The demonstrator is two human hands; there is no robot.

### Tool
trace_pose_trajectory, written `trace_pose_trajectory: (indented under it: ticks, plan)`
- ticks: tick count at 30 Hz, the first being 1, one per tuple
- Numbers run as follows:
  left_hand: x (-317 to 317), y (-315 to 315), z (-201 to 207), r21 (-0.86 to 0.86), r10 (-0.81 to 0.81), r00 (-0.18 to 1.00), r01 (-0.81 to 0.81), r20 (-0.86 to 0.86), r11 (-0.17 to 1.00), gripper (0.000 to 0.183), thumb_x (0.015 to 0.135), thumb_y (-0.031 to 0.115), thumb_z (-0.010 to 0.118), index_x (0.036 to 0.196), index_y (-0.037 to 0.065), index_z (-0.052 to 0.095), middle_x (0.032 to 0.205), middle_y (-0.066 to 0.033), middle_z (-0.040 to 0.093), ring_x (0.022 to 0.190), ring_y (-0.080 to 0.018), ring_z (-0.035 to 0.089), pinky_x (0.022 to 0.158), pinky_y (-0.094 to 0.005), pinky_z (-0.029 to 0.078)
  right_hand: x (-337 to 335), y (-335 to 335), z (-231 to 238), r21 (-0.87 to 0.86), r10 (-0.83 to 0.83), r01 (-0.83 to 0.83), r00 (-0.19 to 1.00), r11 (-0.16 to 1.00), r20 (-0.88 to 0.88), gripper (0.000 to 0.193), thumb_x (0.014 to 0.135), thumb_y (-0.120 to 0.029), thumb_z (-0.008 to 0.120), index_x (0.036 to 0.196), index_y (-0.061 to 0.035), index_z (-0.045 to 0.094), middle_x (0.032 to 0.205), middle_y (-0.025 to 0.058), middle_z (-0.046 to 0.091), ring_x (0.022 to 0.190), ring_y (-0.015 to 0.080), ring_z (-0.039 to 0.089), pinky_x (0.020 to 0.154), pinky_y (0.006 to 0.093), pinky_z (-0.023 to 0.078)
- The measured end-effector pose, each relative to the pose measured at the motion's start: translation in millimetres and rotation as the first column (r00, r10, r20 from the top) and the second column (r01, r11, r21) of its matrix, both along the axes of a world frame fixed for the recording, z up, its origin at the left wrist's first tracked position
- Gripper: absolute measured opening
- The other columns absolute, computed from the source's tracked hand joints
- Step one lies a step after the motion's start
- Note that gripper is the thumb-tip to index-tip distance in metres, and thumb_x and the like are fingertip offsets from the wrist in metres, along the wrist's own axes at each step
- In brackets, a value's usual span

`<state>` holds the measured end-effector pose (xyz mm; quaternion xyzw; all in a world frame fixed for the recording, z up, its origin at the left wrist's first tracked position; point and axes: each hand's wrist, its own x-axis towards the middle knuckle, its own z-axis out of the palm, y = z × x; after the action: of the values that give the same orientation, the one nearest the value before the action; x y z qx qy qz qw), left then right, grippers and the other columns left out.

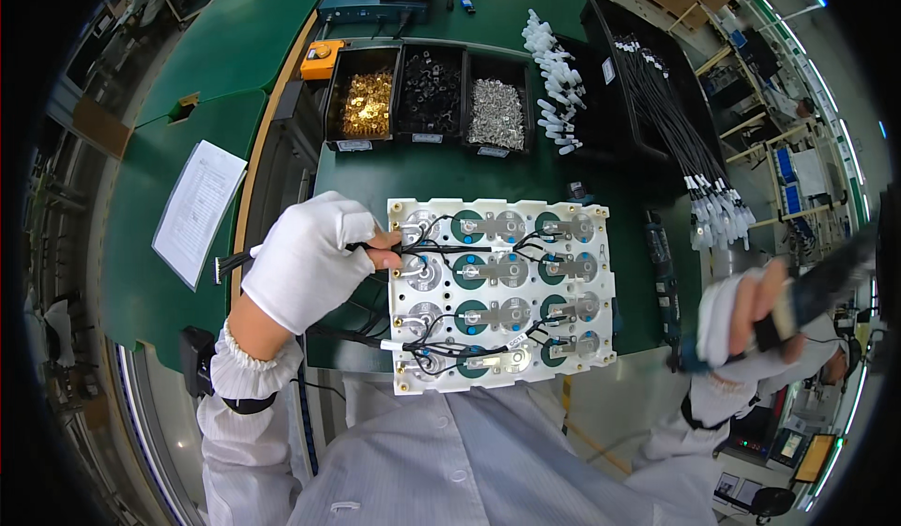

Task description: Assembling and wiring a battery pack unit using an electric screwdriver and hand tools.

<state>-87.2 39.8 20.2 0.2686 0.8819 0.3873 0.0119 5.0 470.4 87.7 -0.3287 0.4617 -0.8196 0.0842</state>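
Note:
My left hand point(314, 259), in a white glove with bare fingertips, pinches a black cable bundle point(357, 246) at the left edge of a white module plate point(499, 287). Rows of round cells, metal tabs and blue dots show in the plate. Thin black leads fan out from the bundle to the tabs. Lower down, a second black harness point(441, 348) crosses the plate with white labels on it. Off to the right and apart from the plate, my right hand point(741, 315) is wrapped round a dark, long power screwdriver point(826, 277); both are smeared by motion.
Behind the plate stand black bins of brass-coloured parts point(367, 102), black clips point(431, 90) and silver parts point(496, 113). White-tipped cables point(718, 212) hang from a black box at the right. A dark tool point(662, 273) lies beside the plate; papers point(199, 212) lie left.

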Motion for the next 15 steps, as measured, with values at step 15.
trace_pose_trajectory:
  ticks: [15]
  plan:
    - [0,-6,-2,-0.066,-0.082,0.991,0.075,-0.108,0.995,0.008,0.078,0.008,0.074,0.085,0.01,0.076,0.08,-0.0075,0.07,0.086,-0.0308,0.065,0.076,-0.0419,0.054,-90,-228,5,0.221,-0.148,0.197,0.965,0.955,-0.218,0.065,0.094,-0.065,0.063,0.107,-0.0026,0.052,0.081,0.0137,0.063,0.069,0.0222,0.063,0.067,0.0371,0.054]
